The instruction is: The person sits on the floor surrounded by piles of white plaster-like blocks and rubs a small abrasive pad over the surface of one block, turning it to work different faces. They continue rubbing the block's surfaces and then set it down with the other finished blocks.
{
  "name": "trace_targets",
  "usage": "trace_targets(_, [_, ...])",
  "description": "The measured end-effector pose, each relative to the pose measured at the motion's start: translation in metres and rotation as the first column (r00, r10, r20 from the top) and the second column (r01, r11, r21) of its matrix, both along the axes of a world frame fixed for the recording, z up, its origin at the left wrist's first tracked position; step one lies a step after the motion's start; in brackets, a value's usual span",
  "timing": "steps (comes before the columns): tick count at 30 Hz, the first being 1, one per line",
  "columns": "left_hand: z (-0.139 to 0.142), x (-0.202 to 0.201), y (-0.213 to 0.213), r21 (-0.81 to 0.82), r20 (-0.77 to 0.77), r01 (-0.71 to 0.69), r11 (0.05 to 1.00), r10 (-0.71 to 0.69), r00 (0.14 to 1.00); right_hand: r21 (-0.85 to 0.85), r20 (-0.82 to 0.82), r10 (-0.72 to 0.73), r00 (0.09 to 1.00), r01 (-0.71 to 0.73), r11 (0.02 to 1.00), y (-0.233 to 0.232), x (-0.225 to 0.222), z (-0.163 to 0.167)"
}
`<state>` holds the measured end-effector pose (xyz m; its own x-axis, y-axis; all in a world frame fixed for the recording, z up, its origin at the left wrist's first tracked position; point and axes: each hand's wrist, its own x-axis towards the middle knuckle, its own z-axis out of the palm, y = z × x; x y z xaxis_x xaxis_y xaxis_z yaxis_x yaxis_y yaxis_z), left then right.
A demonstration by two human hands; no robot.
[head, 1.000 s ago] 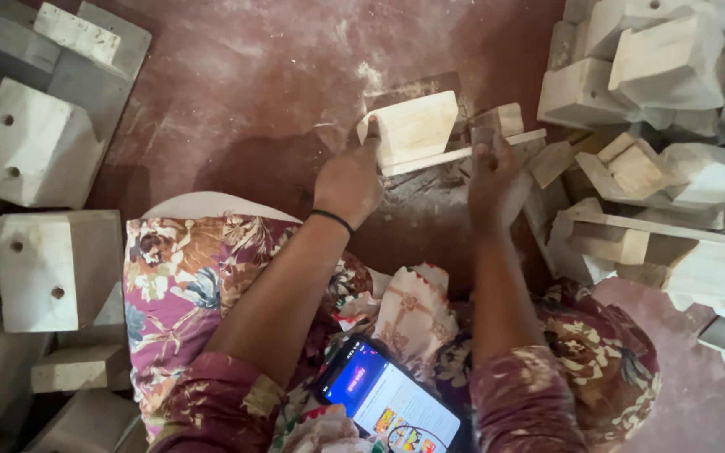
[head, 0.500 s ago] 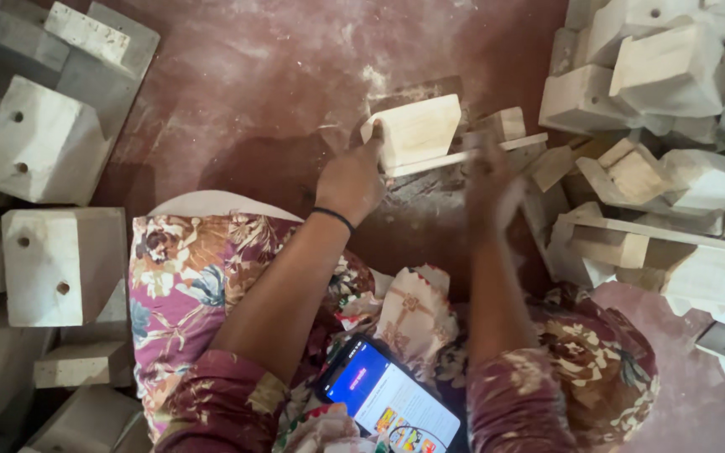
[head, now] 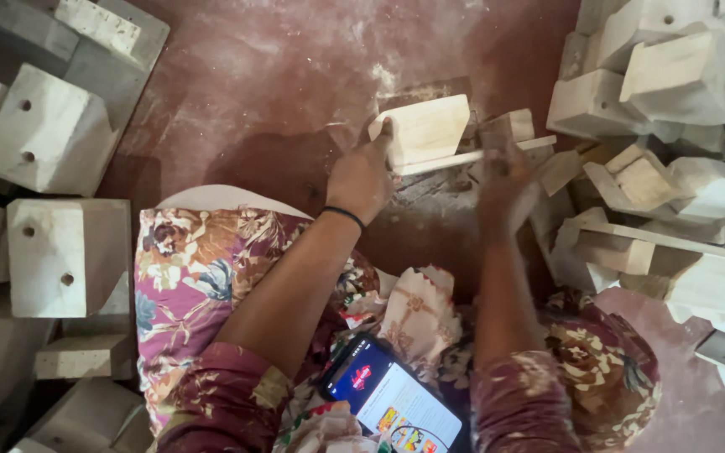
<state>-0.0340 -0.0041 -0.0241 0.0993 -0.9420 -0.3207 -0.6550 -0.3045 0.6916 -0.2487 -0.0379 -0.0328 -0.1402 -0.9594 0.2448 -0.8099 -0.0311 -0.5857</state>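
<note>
My left hand (head: 362, 178) grips the near left edge of a pale wooden block (head: 426, 131) that stands on a thin wooden strip (head: 472, 156) on the red floor. A black band circles that wrist. My right hand (head: 507, 186) is blurred, just right of the block and over the strip. Its fingers look curled, but whether it holds anything I cannot tell. A small wooden offcut (head: 505, 127) lies just behind the right hand.
A heap of pale wooden blocks (head: 673, 75) fills the right side. Drilled blocks (head: 48, 134) are stacked along the left. A lit phone (head: 392, 401) lies in my lap on flowered cloth (head: 195, 268). Sawdust dusts the red floor (head: 295, 67).
My right hand has shifted slightly and gone blurry with motion beside the block. The left hand keeps its hold on the block, which has barely moved.
</note>
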Motion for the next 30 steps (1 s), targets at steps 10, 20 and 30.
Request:
trace_targets(10, [-0.002, 0.001, -0.002, -0.142, 0.001, 0.001, 0.99, -0.001, 1.0, 0.381, 0.228, 0.16, 0.961, -0.239, 0.893, 0.024, 0.037, -0.006])
trace_targets(20, [-0.005, 0.0, -0.007, 0.01, 0.068, 0.085, 0.996, -0.085, 0.994, -0.101, -0.088, 0.387, 0.918, -0.395, 0.913, 0.02, 0.04, -0.02])
trace_targets(30, [-0.011, 0.001, -0.004, -0.077, 0.073, 0.058, 0.995, -0.052, 0.996, -0.001, -0.157, 0.0, 0.988, 0.0, 1.0, -0.009, -0.008, -0.009])
